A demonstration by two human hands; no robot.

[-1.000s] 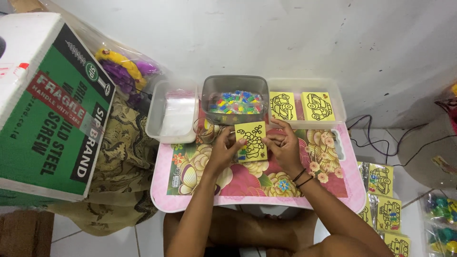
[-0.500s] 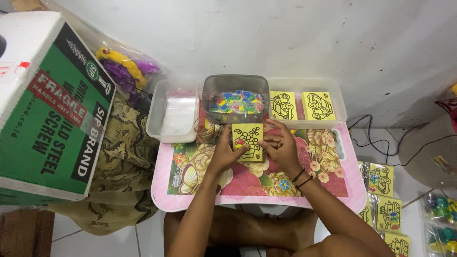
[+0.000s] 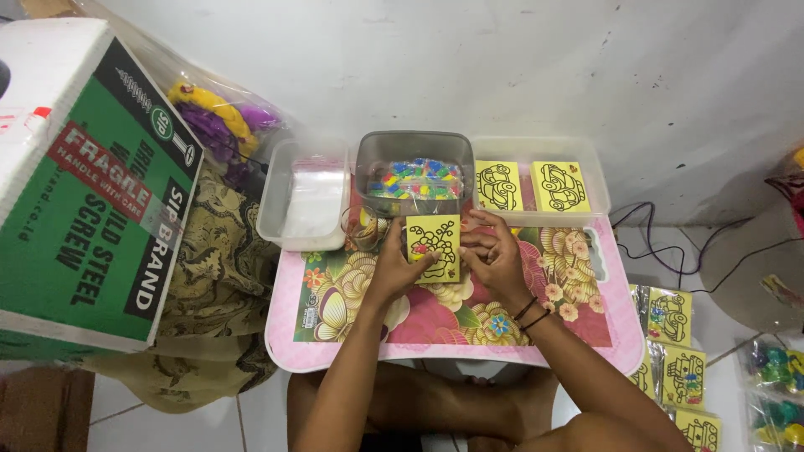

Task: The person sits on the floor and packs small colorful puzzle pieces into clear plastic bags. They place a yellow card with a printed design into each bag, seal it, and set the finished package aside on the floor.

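1. Right now both hands meet over the middle of the small pink table (image 3: 335, 351), which has a flowered top.
2. Between them is a yellow card (image 3: 433, 248) with a black line drawing, held just above the tabletop and near its far edge.
3. The left hand (image 3: 390, 269) grips the card's left edge, fingers curled around it.
4. The right hand (image 3: 494, 255) closes on the card's right edge, fingers bent; dark bands circle that wrist.
5. Just behind the card stands a grey tub (image 3: 410, 146) filled with small bright pieces in clear wrapping.
6. Left of the tub sits a clear tray (image 3: 272, 209) holding clear plastic bags.
7. Right of the tub, a second clear tray (image 3: 596, 180) holds two more yellow cards (image 3: 530, 186) side by side.
8. A green and white cardboard box (image 3: 88, 192) stands well to the left, beside a patterned brown cloth (image 3: 213, 276).
9. More wrapped yellow cards (image 3: 670, 351) lie on the floor at the right.
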